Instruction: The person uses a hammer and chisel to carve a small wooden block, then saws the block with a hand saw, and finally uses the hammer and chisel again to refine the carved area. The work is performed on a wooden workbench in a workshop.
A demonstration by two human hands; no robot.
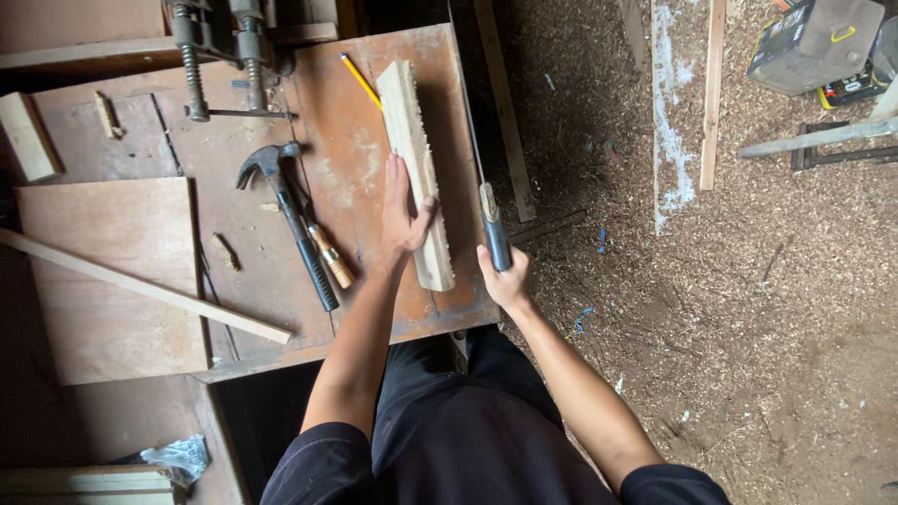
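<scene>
Fingers of our left hand lie spread and flat on the pale wooden plank, thumb hooked over its right edge, pressing it down rather than gripping it. Our right hand is closed around the dark handle of a hand saw, whose thin blade runs up along the plank's right side and past the bench edge.

Going from the left: a small wood block sits at the far edge, then a plywood sheet with a thin slat lying aslant across it. Next comes the worn workbench, a metal clamp at its top, a claw hammer below that, and a wooden-handled tool just beside the hammer's grip. A yellow pencil lies near the plank's top end. To the right the floor is covered in sawdust, with a long batten and a dark box well apart from us.

We judge the plank stiff and fairly light, with one splintery, ragged edge. It would be best held flat from above near mid-length, palm well clear of the blade. The saw looks light and whippy, so we would take it firmly by the handle.
</scene>
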